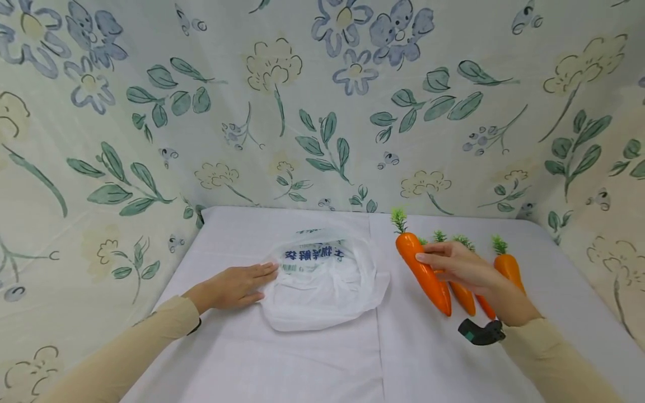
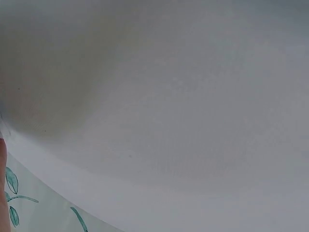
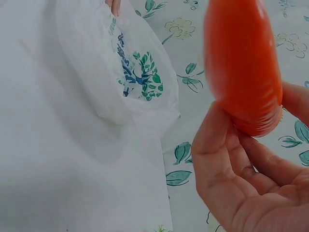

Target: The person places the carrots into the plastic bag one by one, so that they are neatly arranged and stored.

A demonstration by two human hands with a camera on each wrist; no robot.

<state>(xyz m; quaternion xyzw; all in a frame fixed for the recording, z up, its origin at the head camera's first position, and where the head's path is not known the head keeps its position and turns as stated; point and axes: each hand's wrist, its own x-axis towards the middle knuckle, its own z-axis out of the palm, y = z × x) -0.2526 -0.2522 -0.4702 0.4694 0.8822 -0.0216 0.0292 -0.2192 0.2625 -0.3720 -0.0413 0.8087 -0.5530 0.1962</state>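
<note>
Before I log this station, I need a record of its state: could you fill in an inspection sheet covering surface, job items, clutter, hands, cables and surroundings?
Surface: white cloth, under the bag.
Job items: the bag, thin, white and printed; one carrot held, its leafy top pointing away from the person; at least three other carrots at the right, partly hidden.
Clutter: nothing seen.
Left hand: fingers extended, touching the bag's edge.
Right hand: fingers pinching the held carrot.
Cables: nothing seen.
Surroundings: floral fabric behind and on both sides.
</note>
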